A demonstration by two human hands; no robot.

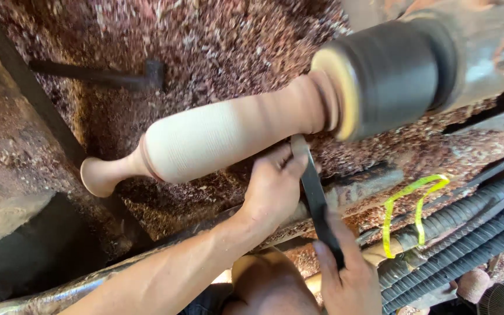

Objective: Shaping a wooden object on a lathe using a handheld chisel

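Note:
A pale turned wooden spindle lies across the view, mounted in a dark round lathe chuck at the right. A dark flat chisel reaches up to the spindle near the chuck. My left hand grips the chisel's blade close to its tip, resting on a metal bar. My right hand holds the chisel's lower end. My knee shows between the arms.
Reddish wood shavings cover the ground under the lathe. A dark hammer lies in them at upper left. Black corrugated hoses and a yellow-green strip sit at the right. A dark beam runs along the left.

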